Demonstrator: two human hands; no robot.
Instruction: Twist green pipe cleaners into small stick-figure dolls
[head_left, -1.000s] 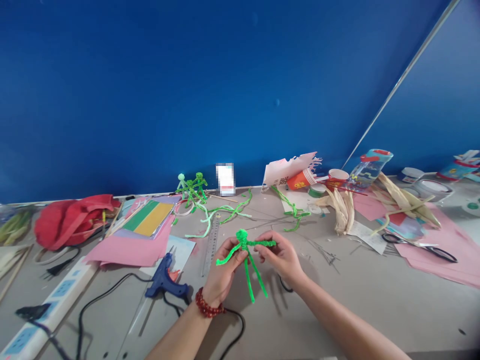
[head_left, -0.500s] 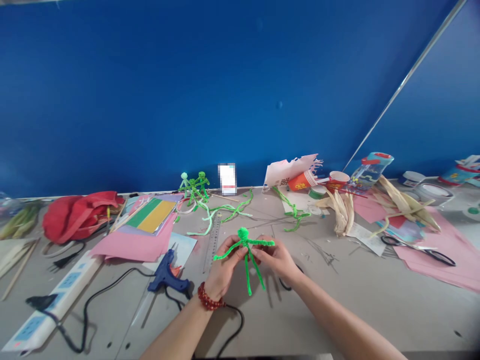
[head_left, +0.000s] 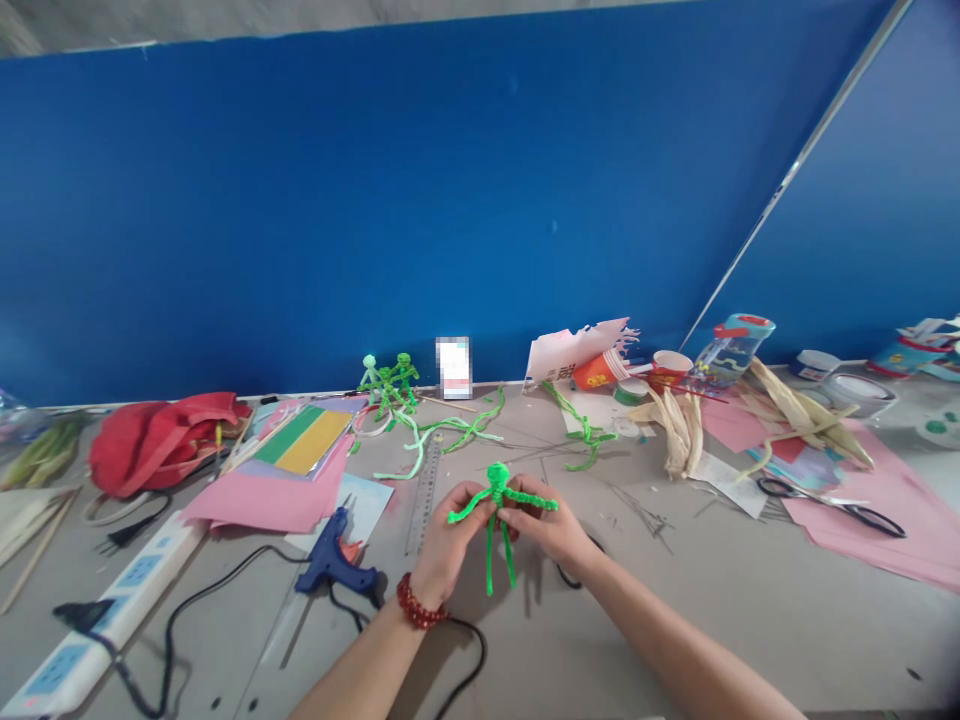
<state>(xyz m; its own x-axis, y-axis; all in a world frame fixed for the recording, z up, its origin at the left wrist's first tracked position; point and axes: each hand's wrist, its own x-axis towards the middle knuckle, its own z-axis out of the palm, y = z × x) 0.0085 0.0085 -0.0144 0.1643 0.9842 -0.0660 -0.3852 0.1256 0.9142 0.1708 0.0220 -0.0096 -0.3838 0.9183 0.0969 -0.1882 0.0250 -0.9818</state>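
Both my hands hold a bright green pipe-cleaner figure [head_left: 498,512] above the grey table [head_left: 720,600], at the middle of the view. It has a round head, two spread arms and two legs hanging down. My left hand [head_left: 450,545], with a red bead bracelet on the wrist, pinches the figure's body from the left. My right hand [head_left: 549,522] pinches it from the right, just under the right arm. Both hands have fingers closed on it.
A blue glue gun [head_left: 334,566] with a black cord lies left of my hands, beside a steel ruler [head_left: 424,492]. Finished green figures [head_left: 390,380] stand at the back. Pink paper [head_left: 270,495], a red bag [head_left: 161,440], a power strip [head_left: 105,620], scissors [head_left: 832,500], corn husks [head_left: 679,430] and paper cups [head_left: 600,368] lie around.
The figure's legs have come closer together and my hands have shifted slightly right and nearer each other. The camera has tilted up a little.
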